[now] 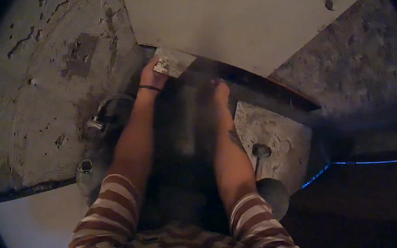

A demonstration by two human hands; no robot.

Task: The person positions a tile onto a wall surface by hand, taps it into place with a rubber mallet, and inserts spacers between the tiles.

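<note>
My left hand [154, 77] reaches far forward and grips a small flat rectangular piece [170, 63], mottled pale and dark like a stone-patterned tile. The thumb lies along its left edge, and the other fingers are partly behind it. The piece is held up against a long dark ledge [256, 80] below a pale surface. Further right, my right hand [221, 91] is closed near the same ledge, its fingers curled in. Dim light hides what those fingers hold, if anything. A gap of dark space separates the two hands.
A rough stone-patterned surface [43, 83] fills the left, with a shiny metal fitting [97, 120] near my left forearm. Beside my right forearm are a stone-patterned panel [289, 138], a round-headed dark fitting [261, 151] and a grey rounded object [275, 200]. A blue glowing cord [373, 162] runs at right.
</note>
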